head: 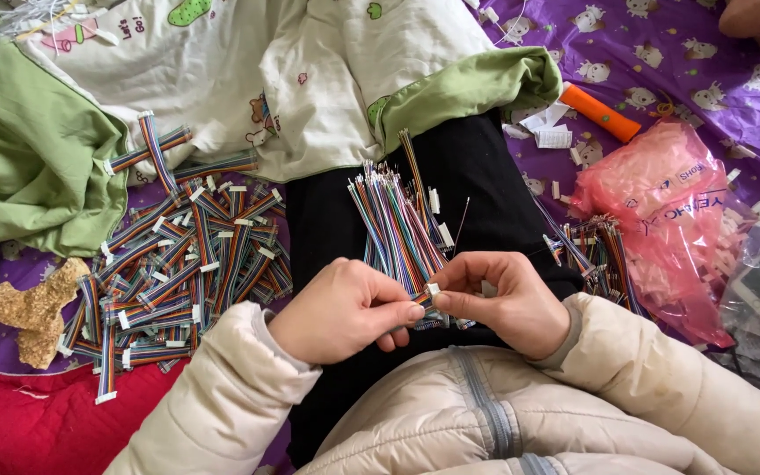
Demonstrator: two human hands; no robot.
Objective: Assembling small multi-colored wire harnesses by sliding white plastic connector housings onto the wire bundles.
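Small white connector [434, 289]: sits at frame centre, just below the middle, at the near end of a bundle of coloured wires [398, 224]. Both grips meet on it.

Right hand [507, 303]: thumb and forefinger pressed together, pinching the connector from the right side. Left hand [340, 310]: fingertips pressed together on the wire ends just left of the connector, touching it or nearly so; exact contact is hidden by the fingers.

Key relation: the bundle's long axis runs from the connector up the frame and slightly left, away from the person, over the black cloth [477, 176] on the lap. The free wire ends fan out at the upper end, near centre frame. So the connector lies at the near end of the axis, between the two hands, about equally near to both; the right hand's grip is the one on it.

Surroundings: left of centre, a loose heap of finished ribbon cables [182, 264] with white ends, on the purple sheet [661, 53]. A second, smaller bunch of wires [595, 251] lies just right of the right hand. Further right, a pink plastic bag [661, 211] of small white parts. Upper right, an orange tool handle [600, 113]. Upper left, a green-and-white blanket [37, 149]. Cream padded sleeves [222, 396] fill the bottom of the frame.
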